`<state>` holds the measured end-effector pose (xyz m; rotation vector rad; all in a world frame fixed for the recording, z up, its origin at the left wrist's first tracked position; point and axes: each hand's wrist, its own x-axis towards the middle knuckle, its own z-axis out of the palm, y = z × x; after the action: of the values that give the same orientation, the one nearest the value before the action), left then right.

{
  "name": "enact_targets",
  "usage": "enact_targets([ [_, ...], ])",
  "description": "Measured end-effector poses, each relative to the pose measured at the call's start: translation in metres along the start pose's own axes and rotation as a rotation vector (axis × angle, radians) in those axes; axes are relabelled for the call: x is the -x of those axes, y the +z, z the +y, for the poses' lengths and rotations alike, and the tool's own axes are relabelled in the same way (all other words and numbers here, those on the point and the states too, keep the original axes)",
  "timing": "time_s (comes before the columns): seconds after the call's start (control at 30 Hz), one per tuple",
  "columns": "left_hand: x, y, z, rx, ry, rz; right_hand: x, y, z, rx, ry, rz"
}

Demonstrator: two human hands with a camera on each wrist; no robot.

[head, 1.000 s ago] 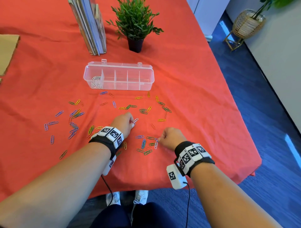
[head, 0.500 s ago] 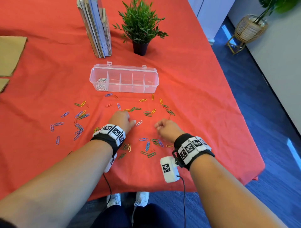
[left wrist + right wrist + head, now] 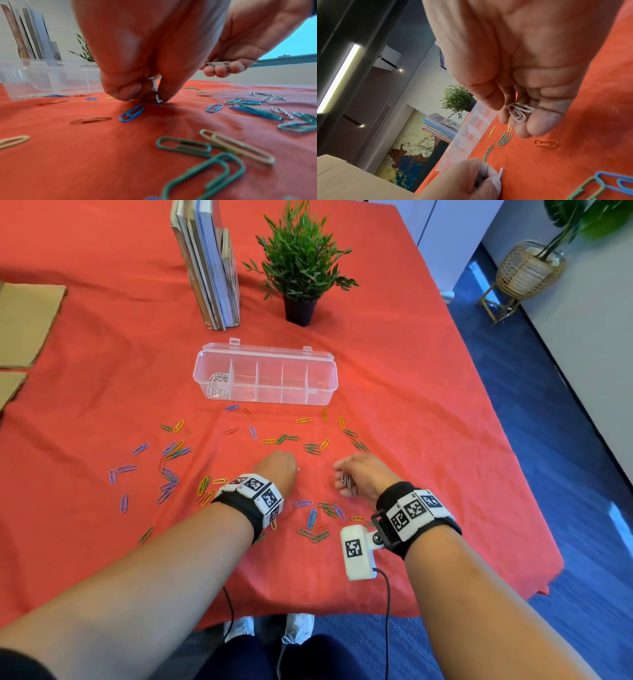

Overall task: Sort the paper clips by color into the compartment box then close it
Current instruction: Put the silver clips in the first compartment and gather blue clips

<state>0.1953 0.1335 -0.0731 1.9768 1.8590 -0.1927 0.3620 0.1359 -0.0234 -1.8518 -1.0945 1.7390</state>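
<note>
A clear compartment box [image 3: 265, 376] stands with its lid back; its leftmost compartment holds white paper clips [image 3: 218, 385]. Coloured clips [image 3: 313, 517] lie scattered over the red cloth in front of it. My left hand [image 3: 278, 467] is down on the cloth, thumb and fingertips pinching a white clip [image 3: 157, 97] at the cloth. My right hand [image 3: 356, 475] hovers just to the right, palm turned up, fingers curled under two white clips [image 3: 519, 111]. The same two white clips [image 3: 346, 479] show by the fingers in the head view.
Upright books [image 3: 209, 265] and a small potted plant [image 3: 301, 268] stand behind the box. Cardboard pieces [image 3: 27, 323] lie at the far left. The table's right edge [image 3: 534, 498] drops to blue floor. A wicker plant stand [image 3: 527, 268] stands off the table.
My right hand lifted from the cloth near the front, moved forward and turned palm up with white clips. My left hand closed its fingertips on the white clip beside it.
</note>
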Motion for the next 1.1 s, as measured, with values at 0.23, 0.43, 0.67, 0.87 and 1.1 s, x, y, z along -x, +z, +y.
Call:
enact_targets([
  [0.23,0.0,-0.037,-0.037,0.374,-0.07,0.096,-0.011,0.013,-0.01,0.047,-0.005,0.001],
  [0.43,-0.013,-0.121,-0.091,0.589,-0.193,0.407,-0.02,0.042,-0.053,0.036,-0.158,0.008],
  [0.67,-0.059,-0.152,-0.119,0.569,-0.223,0.52,-0.04,0.093,-0.112,0.047,-0.302,-0.073],
  [0.87,-0.075,-0.144,-0.133,0.433,-0.188,0.45,-0.064,0.108,-0.127,0.133,-0.354,-0.033],
  [1.1,-0.043,-0.145,-0.164,0.659,-0.185,0.596,-0.088,0.142,-0.165,0.239,-0.515,0.06],
])
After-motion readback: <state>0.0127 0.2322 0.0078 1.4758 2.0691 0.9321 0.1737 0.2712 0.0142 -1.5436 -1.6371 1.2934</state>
